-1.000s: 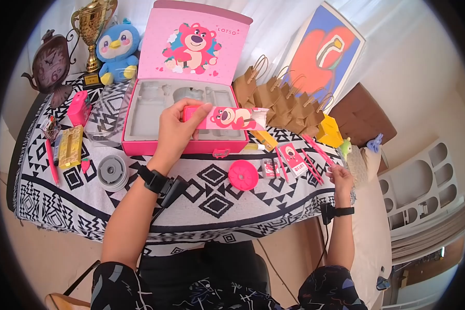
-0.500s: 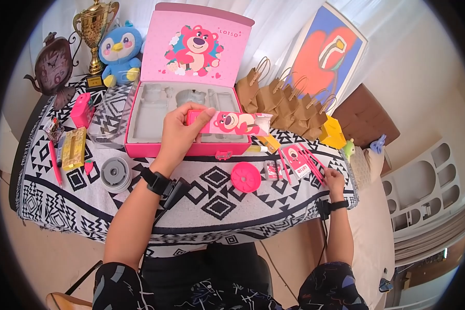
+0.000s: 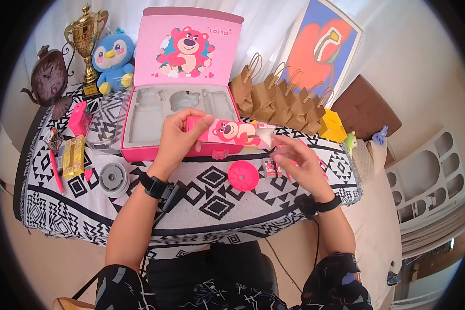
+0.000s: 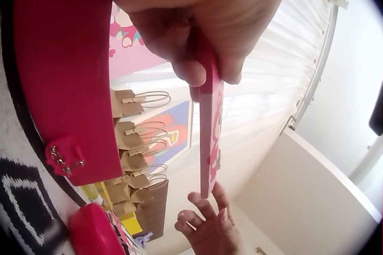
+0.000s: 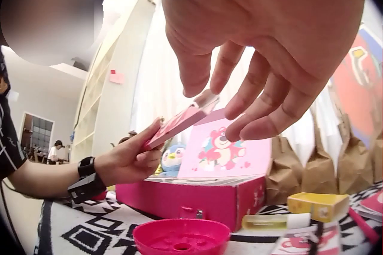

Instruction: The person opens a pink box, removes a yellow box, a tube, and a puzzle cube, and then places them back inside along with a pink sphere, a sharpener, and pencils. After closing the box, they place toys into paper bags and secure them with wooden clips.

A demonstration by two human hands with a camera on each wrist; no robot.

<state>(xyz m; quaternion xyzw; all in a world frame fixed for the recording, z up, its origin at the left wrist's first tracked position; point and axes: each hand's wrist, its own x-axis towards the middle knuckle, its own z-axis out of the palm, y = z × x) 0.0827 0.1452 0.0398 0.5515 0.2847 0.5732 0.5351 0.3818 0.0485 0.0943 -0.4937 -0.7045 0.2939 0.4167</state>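
Note:
In the head view my left hand (image 3: 183, 135) pinches one end of a flat pink bear-printed pack (image 3: 232, 132), thumb on top, above the front of the open pink box (image 3: 165, 153). The left wrist view shows that pack (image 4: 209, 135) edge-on between thumb and fingers. My right hand (image 3: 302, 168) is beside the pack's far, whitish end, fingers apart and slightly bent, with nothing in them. In the right wrist view the fingers of my right hand (image 5: 263, 57) hang spread near that end; whether a fingertip touches it I cannot tell.
A round pink dish (image 3: 243, 175) and a grey round part (image 3: 114, 178) lie on the patterned cloth. Brown paper bags (image 3: 267, 98) and a yellow box (image 3: 333, 125) stand at the right. At the left are a pink case (image 3: 79, 119), a yellow pack (image 3: 74, 156) and a blue plush (image 3: 113, 59).
My right hand has left the pink sticks at the right and come left to the pack's end. My left hand still holds the pack, slightly lower in the view.

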